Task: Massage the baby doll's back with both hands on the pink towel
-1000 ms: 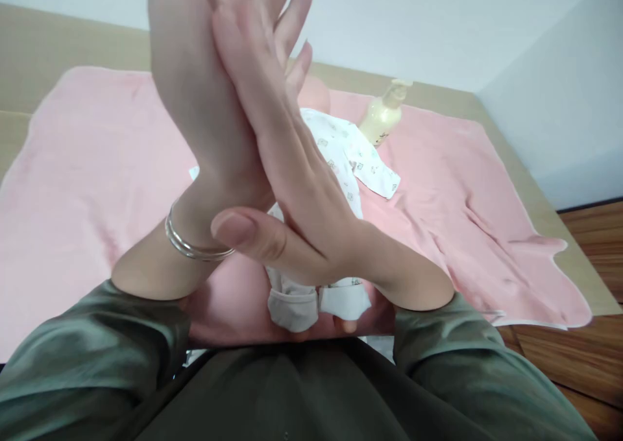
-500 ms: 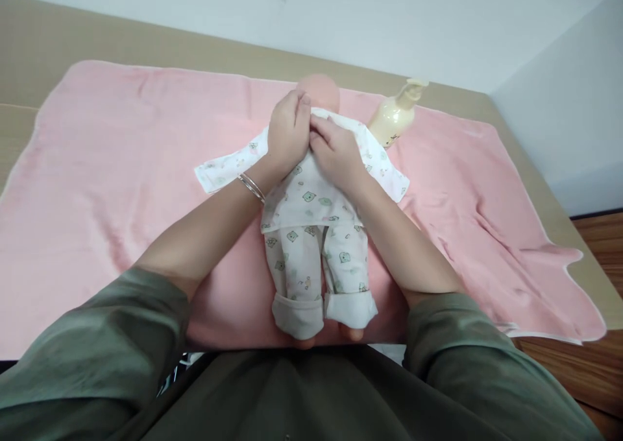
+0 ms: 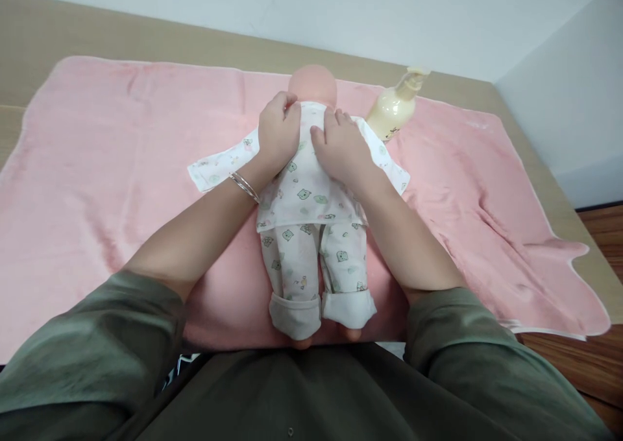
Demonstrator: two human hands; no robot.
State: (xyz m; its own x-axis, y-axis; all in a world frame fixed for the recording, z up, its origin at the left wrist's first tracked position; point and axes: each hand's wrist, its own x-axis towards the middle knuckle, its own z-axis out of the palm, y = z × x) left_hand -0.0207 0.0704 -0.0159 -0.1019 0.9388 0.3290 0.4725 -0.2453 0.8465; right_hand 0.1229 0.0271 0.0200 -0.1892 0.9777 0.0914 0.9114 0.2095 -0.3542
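Note:
A baby doll lies stretched out with its smooth bald head at the far end; no face shows. It wears a white shirt printed with small green animals and matching trousers with turned-up cuffs. My left hand rests over the doll's left-side shoulder near the collar, fingers bent and partly hidden, thumb apart. On the other side of the chest area, my right hand lies flat on the shirt, fingers stretched toward the collar. The shirt's sleeves spread out to both sides.
A pink blanket with wrinkles covers most of the wooden table. A cream pump bottle stands tilted in view beside the doll's right-side sleeve. A white wall rises behind the table.
My hands were together at the middle of the collar, fingers pinched there. They have moved apart toward the shoulders, and the right fingers have straightened. The shirt front between them now shows.

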